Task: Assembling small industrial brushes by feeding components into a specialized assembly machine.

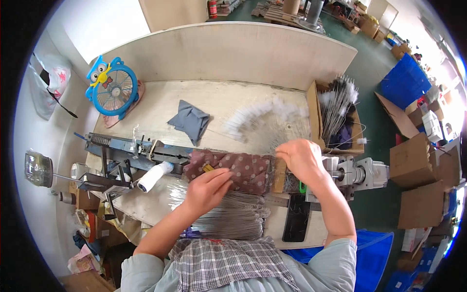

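My left hand (206, 190) is closed in a pinch above a brown polka-dot cloth (243, 173). A small yellow piece (208, 168) shows just beyond its fingers; I cannot tell whether it is gripped. With fingertips pressed together, my right hand (301, 158) hovers by the wire ends of a fan of white-tufted wire brushes (262, 114). Whatever sits between those fingertips is too fine to name. Below the cloth lies a thick bundle of thin metal wires (228, 216), close to my left forearm.
A long metal machine (126, 146) spans the left; a motor unit (357, 173) stands right. A cardboard box (316, 114) holds more wire brushes. A blue fan (116, 91), grey cloth (189, 121) and black phone (296, 219) are on the table, backed by a panel (233, 53).
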`<state>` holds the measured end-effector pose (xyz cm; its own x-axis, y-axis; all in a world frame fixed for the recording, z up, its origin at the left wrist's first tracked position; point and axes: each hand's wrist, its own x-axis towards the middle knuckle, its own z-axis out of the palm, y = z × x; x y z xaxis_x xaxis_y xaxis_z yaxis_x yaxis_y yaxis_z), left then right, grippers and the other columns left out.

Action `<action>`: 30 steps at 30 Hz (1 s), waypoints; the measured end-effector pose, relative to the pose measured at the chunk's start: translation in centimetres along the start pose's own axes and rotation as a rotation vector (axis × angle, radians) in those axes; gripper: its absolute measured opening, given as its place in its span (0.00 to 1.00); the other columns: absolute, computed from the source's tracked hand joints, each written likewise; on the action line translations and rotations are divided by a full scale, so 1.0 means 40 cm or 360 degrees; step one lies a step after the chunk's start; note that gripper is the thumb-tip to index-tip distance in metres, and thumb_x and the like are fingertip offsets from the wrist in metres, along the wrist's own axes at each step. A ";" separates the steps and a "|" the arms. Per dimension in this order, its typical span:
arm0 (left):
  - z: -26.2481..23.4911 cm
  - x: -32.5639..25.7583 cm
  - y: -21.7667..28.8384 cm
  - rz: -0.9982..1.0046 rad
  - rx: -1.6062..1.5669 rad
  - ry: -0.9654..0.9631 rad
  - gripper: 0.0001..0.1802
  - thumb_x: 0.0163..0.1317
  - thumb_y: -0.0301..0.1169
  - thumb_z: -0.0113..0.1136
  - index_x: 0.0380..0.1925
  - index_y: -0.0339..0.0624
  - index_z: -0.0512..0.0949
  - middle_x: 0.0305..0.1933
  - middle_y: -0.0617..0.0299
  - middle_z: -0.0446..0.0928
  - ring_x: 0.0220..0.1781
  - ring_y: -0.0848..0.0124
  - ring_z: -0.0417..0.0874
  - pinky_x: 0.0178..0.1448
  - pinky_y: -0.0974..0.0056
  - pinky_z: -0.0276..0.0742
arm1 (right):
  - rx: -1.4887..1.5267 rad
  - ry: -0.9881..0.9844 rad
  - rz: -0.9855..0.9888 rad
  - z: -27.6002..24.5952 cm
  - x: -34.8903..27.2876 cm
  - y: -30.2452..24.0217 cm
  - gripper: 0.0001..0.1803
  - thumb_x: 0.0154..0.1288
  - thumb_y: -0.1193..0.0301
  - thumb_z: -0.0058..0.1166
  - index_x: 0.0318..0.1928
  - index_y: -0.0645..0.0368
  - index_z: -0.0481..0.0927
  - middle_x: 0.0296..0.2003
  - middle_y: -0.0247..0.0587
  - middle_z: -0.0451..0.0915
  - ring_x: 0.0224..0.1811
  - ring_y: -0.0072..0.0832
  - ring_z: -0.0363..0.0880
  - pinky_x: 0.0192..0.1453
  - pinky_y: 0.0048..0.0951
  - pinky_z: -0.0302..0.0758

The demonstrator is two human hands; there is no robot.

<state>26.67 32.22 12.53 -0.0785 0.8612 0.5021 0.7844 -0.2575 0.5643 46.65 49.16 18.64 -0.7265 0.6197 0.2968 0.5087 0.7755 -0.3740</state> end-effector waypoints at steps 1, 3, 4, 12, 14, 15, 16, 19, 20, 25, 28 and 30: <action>-0.027 -0.032 -0.005 -0.0005 0.0015 -0.0007 0.13 0.53 0.22 0.63 0.40 0.37 0.79 0.42 0.53 0.80 0.41 0.59 0.83 0.45 0.62 0.80 | 0.0021 -0.0304 0.0141 -0.008 0.001 0.006 0.07 0.51 0.67 0.61 0.31 0.53 0.86 0.27 0.41 0.82 0.30 0.38 0.79 0.37 0.32 0.75; -0.072 -0.087 -0.006 -0.0330 0.0129 0.0096 0.09 0.52 0.21 0.63 0.35 0.37 0.81 0.38 0.55 0.81 0.37 0.61 0.84 0.40 0.64 0.80 | 0.0165 -0.0582 0.0214 -0.018 0.002 0.018 0.09 0.49 0.65 0.62 0.31 0.53 0.86 0.26 0.40 0.83 0.29 0.39 0.80 0.37 0.32 0.76; -0.082 -0.097 -0.003 -0.0337 0.0141 0.0107 0.09 0.52 0.21 0.63 0.35 0.37 0.81 0.38 0.55 0.81 0.37 0.61 0.84 0.40 0.64 0.80 | 0.0169 -0.0585 0.0197 -0.032 0.008 0.016 0.09 0.49 0.65 0.62 0.31 0.53 0.86 0.26 0.40 0.83 0.29 0.39 0.80 0.37 0.32 0.76; -0.052 -0.105 0.056 -0.0808 -0.0528 -0.0072 0.09 0.58 0.26 0.60 0.38 0.34 0.81 0.36 0.53 0.82 0.34 0.69 0.83 0.39 0.69 0.77 | 0.0377 -0.0435 -0.0278 0.031 0.077 -0.107 0.07 0.49 0.61 0.60 0.26 0.49 0.85 0.24 0.29 0.81 0.36 0.30 0.76 0.40 0.32 0.74; -0.049 -0.120 0.042 -0.0849 -0.0598 -0.0155 0.10 0.59 0.27 0.60 0.39 0.34 0.80 0.35 0.54 0.82 0.34 0.70 0.83 0.39 0.69 0.77 | 0.0508 -0.0211 -0.0534 0.107 0.104 -0.167 0.07 0.48 0.63 0.62 0.26 0.52 0.85 0.23 0.32 0.80 0.33 0.31 0.75 0.39 0.32 0.74; -0.048 -0.133 0.029 -0.1115 -0.0937 -0.0055 0.10 0.59 0.25 0.60 0.39 0.32 0.80 0.34 0.53 0.82 0.34 0.70 0.83 0.40 0.69 0.78 | 0.0462 -0.0185 -0.0572 0.147 0.114 -0.187 0.07 0.49 0.63 0.61 0.26 0.52 0.84 0.24 0.31 0.80 0.34 0.32 0.75 0.40 0.33 0.73; -0.054 -0.139 0.021 -0.1375 -0.1277 0.0044 0.10 0.59 0.24 0.60 0.40 0.31 0.80 0.34 0.52 0.81 0.34 0.71 0.83 0.41 0.69 0.78 | 0.0415 -0.0157 -0.0608 0.181 0.123 -0.206 0.07 0.51 0.64 0.60 0.27 0.52 0.83 0.25 0.31 0.80 0.36 0.33 0.75 0.41 0.34 0.73; -0.108 -0.168 -0.020 -0.1503 -0.1404 0.0313 0.13 0.63 0.33 0.57 0.39 0.32 0.79 0.31 0.57 0.80 0.31 0.72 0.81 0.38 0.68 0.77 | 0.0370 -0.0171 -0.0446 0.255 0.144 -0.261 0.06 0.51 0.64 0.58 0.26 0.52 0.83 0.26 0.31 0.80 0.36 0.34 0.75 0.43 0.34 0.73; -0.127 -0.172 -0.035 -0.1500 -0.1412 0.0316 0.13 0.63 0.33 0.57 0.39 0.32 0.79 0.31 0.57 0.80 0.31 0.72 0.81 0.38 0.68 0.77 | 0.0362 -0.0174 -0.0448 0.261 0.150 -0.274 0.06 0.51 0.64 0.58 0.26 0.52 0.83 0.26 0.31 0.80 0.36 0.34 0.75 0.43 0.34 0.73; -0.176 -0.116 -0.056 -0.1729 -0.2305 0.0666 0.23 0.67 0.46 0.47 0.33 0.34 0.78 0.24 0.60 0.77 0.26 0.72 0.77 0.30 0.68 0.73 | 0.0284 -0.0317 -0.0274 0.257 0.165 -0.301 0.06 0.51 0.65 0.58 0.27 0.52 0.84 0.27 0.33 0.80 0.39 0.35 0.74 0.43 0.36 0.73; -0.124 -0.089 -0.058 -0.1489 -0.1432 0.0186 0.29 0.57 0.55 0.58 0.21 0.36 0.81 0.17 0.59 0.77 0.21 0.69 0.79 0.26 0.62 0.73 | 0.0214 -0.0437 -0.0230 0.237 0.174 -0.323 0.06 0.51 0.65 0.58 0.26 0.52 0.84 0.27 0.33 0.81 0.39 0.35 0.74 0.43 0.36 0.73; -0.100 -0.114 -0.120 -0.1514 -0.0282 -0.0128 0.29 0.49 0.57 0.65 0.17 0.36 0.82 0.17 0.58 0.78 0.22 0.71 0.80 0.29 0.64 0.73 | 0.0220 -0.0465 -0.0186 0.229 0.180 -0.330 0.06 0.51 0.65 0.57 0.25 0.52 0.84 0.26 0.33 0.81 0.39 0.36 0.75 0.43 0.37 0.73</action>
<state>20.81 27.79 10.14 -0.5845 0.7693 -0.2582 0.3100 0.5057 0.8051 30.48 42.30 17.66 -0.8880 0.4514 0.0880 0.3613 0.8031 -0.4738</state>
